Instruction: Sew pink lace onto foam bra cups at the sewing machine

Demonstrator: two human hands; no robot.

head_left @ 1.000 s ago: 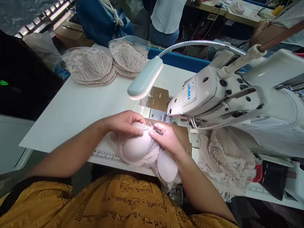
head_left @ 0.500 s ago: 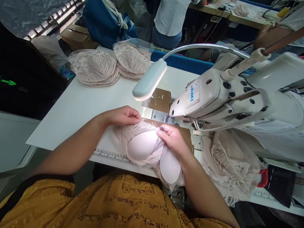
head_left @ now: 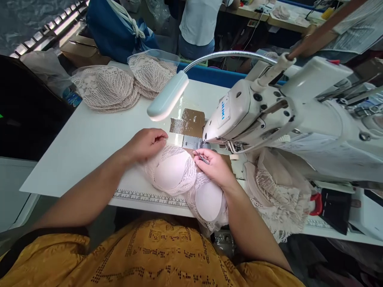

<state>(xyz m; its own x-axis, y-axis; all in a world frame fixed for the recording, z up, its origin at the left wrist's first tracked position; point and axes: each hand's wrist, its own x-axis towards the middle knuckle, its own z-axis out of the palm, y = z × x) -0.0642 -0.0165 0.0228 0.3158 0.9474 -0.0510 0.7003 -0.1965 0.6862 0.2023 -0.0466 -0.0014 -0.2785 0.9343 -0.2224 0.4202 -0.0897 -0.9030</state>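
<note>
A pale pink lace bra point(head_left: 170, 172) lies at the table's front edge, its smooth inner cups facing up and one cup hanging toward my lap. My left hand point(head_left: 146, 144) is closed at the upper left lace edge, fingers curled and thumb against the lace; the exact pinch is partly hidden. In my right hand point(head_left: 214, 166) are small pointed metal snips point(head_left: 202, 158), held between thumb and fingers above the lace between the two cups. The sewing machine's point(head_left: 236, 111) needle area is just beyond my right hand.
Stacked lace cups point(head_left: 103, 87) sit at the table's back left. A lamp point(head_left: 168, 95) on a bent neck hangs over the middle. More lace pieces point(head_left: 275, 191) are heaped right of the machine. A printed ruler point(head_left: 149, 198) runs along the front edge. A person point(head_left: 199, 24) is behind.
The view has shifted right, so the scene sits further left. My left fingers are curled more tightly. The snips have tilted lower in my right hand, and the lace between the cups lies differently.
</note>
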